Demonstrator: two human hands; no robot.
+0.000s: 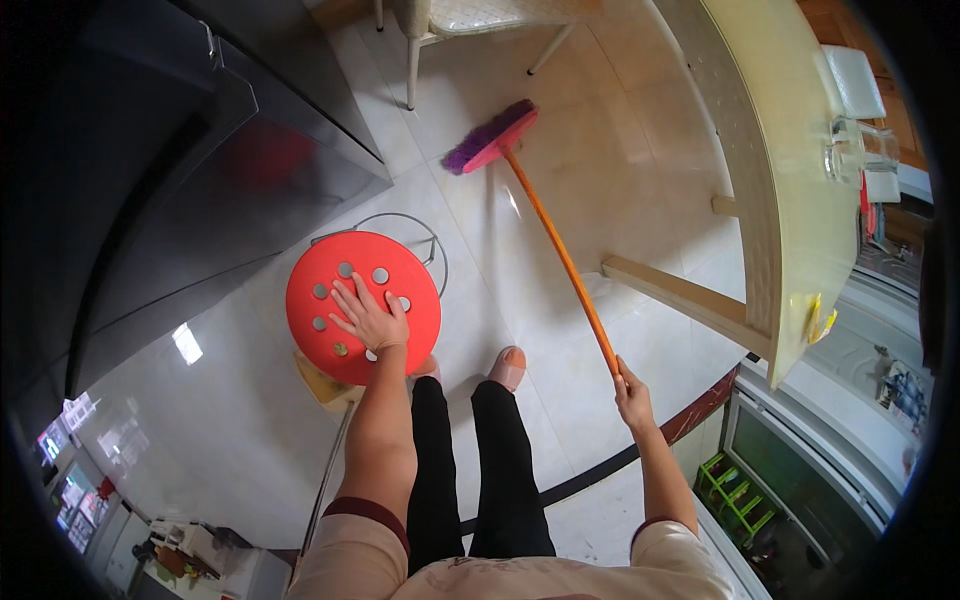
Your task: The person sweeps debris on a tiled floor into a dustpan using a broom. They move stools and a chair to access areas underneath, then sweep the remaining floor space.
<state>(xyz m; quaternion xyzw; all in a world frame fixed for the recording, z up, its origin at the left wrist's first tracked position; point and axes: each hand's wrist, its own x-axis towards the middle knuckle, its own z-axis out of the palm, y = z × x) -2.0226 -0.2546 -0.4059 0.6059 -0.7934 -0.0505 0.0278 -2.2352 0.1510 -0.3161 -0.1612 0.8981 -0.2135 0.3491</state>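
Observation:
My left hand (370,319) lies with spread fingers on the round red seat of a stool (416,281), whose top has several round holes; a metal ring of its frame shows behind. My right hand (634,397) is closed around the end of the orange handle of a broom (564,259). The broom's pink head with purple bristles (491,139) rests on the tiled floor, beyond the stool and to its right. Partly hidden under the stool's near edge is a yellowish dustpan (324,384), its metal handle running down beside my left arm.
A dark glossy cabinet or appliance (277,165) stands at the left. A chair (487,16) is at the top. To the right is a pale yellow table (802,187) with a glass jar (846,151) and low wooden legs. A green rack (731,495) sits at lower right.

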